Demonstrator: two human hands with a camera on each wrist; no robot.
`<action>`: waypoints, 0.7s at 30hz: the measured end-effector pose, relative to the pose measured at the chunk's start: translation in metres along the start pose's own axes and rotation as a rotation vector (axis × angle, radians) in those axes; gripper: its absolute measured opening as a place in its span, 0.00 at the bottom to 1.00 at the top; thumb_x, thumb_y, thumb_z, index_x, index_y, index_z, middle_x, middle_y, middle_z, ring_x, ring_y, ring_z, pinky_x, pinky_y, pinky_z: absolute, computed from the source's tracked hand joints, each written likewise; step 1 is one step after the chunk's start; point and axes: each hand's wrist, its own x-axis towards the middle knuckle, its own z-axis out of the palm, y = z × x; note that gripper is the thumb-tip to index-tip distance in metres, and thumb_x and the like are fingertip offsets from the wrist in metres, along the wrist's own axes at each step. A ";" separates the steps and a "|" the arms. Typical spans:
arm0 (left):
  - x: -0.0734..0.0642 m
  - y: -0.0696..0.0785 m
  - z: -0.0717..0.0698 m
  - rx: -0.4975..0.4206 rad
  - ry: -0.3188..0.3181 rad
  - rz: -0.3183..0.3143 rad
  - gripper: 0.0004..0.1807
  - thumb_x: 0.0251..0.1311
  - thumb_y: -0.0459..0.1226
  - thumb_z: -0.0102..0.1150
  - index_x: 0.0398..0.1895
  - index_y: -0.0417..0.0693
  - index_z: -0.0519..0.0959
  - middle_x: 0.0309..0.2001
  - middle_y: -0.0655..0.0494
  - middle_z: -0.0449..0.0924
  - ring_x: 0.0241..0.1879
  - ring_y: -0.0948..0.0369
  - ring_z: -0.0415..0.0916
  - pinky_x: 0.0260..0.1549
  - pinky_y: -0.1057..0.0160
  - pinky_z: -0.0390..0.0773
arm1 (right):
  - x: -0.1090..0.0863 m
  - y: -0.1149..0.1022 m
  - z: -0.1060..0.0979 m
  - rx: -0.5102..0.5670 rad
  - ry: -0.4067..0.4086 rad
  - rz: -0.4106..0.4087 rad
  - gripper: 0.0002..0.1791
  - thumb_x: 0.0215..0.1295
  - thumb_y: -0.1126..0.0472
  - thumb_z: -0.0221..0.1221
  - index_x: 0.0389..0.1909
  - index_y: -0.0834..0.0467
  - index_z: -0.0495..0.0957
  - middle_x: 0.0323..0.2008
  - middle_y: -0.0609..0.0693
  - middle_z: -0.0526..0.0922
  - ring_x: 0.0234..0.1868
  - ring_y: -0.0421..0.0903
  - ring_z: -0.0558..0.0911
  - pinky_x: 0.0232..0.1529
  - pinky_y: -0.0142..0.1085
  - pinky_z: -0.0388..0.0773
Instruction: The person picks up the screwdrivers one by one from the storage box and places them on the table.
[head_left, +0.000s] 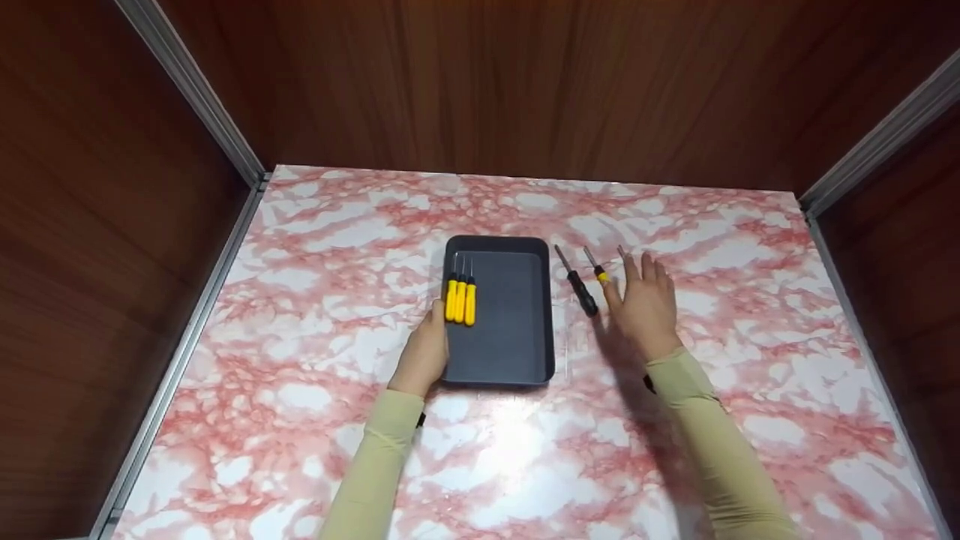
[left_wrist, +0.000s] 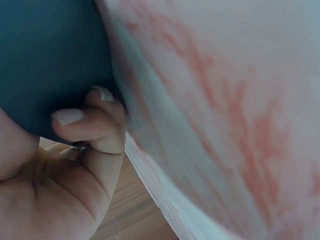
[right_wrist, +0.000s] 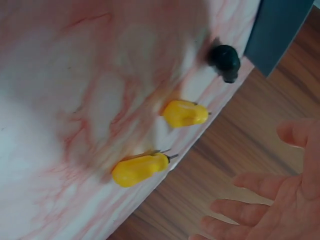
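Note:
My left hand [head_left: 424, 351] grips the left side of a dark grey rectangular tray [head_left: 504, 337], its fingers curled against the outer wall in the left wrist view. Inside the tray, along its left side, three small yellow-handled screwdrivers [head_left: 459, 301] lie side by side. My right hand [head_left: 646, 309], fingers extended, is over the table right of the tray and holds nothing. Below it are two yellow-handled screwdrivers, a nearer one [right_wrist: 185, 115] and another [right_wrist: 139, 170], partly hidden by the hand in the head view. A black-handled screwdriver [head_left: 583, 295] lies between them and the tray.
The table [head_left: 337, 300] has a red and white marbled top. Brown wood-grain panels [head_left: 487, 90] enclose its back and both sides, with metal strips [head_left: 202, 97] at the corners.

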 end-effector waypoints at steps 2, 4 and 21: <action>0.000 0.000 0.000 -0.004 0.001 -0.002 0.19 0.66 0.24 0.43 0.59 0.34 0.59 0.38 0.40 0.75 0.34 0.45 0.77 0.36 0.50 0.76 | 0.000 -0.002 -0.001 0.003 -0.011 -0.007 0.32 0.67 0.50 0.55 0.65 0.67 0.65 0.63 0.74 0.61 0.64 0.72 0.59 0.61 0.62 0.54; -0.001 0.001 -0.001 -0.009 -0.001 -0.008 0.18 0.66 0.25 0.42 0.58 0.35 0.59 0.38 0.41 0.75 0.33 0.46 0.77 0.35 0.50 0.76 | -0.001 -0.005 -0.002 0.004 -0.024 -0.009 0.33 0.67 0.49 0.54 0.67 0.66 0.64 0.64 0.74 0.61 0.64 0.72 0.59 0.62 0.61 0.53; -0.002 0.002 -0.002 0.002 -0.007 -0.016 0.19 0.66 0.25 0.43 0.60 0.35 0.58 0.39 0.40 0.75 0.33 0.46 0.77 0.34 0.50 0.76 | -0.004 -0.026 -0.003 0.012 0.004 -0.088 0.33 0.62 0.53 0.60 0.64 0.68 0.67 0.63 0.73 0.62 0.64 0.72 0.60 0.61 0.59 0.55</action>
